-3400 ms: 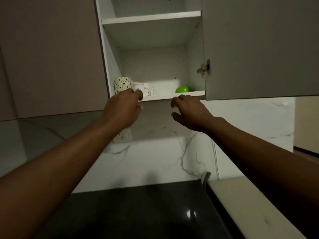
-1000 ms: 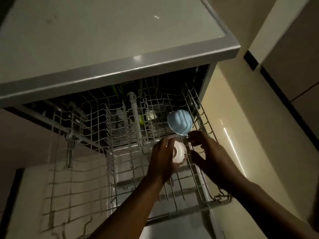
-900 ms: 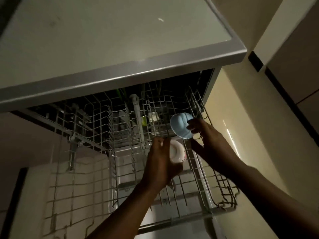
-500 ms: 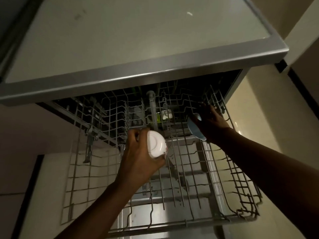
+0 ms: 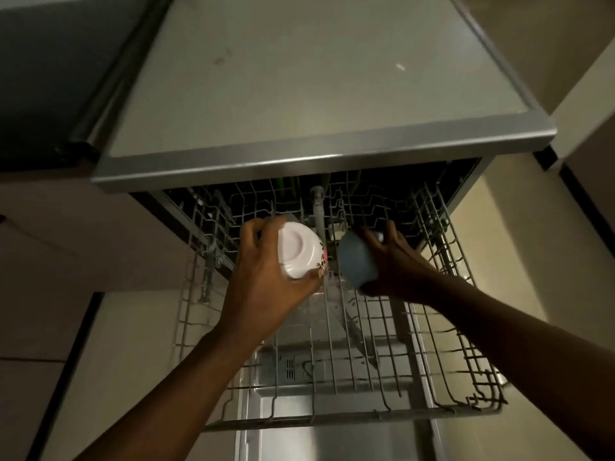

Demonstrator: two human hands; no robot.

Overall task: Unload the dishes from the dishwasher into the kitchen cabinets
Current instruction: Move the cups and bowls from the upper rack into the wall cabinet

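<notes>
My left hand (image 5: pixel 266 281) grips a white cup with a flower print (image 5: pixel 299 249), its base turned toward me. My right hand (image 5: pixel 396 261) grips a blue cup (image 5: pixel 356 262) beside it. Both cups are held just above the pulled-out upper wire rack (image 5: pixel 349 410) of the dishwasher. The rack looks bare of dishes where I can see it; its back part is dark under the dishwasher's top.
The dishwasher's grey top panel (image 5: pixel 299 94) overhangs the rack. The open dishwasher door (image 5: pixel 332 440) lies below the rack. A dark counter edge (image 5: pixel 50 78) is at upper left. Beige floor tiles (image 5: pixel 519 261) lie to the right, a cabinet front (image 5: pixel 66 244) to the left.
Earlier both hands were up at the wall cabinet shelf. Since then they dropped to the rack, took the white and blue cups, and lifted them off the tines toward each other.
</notes>
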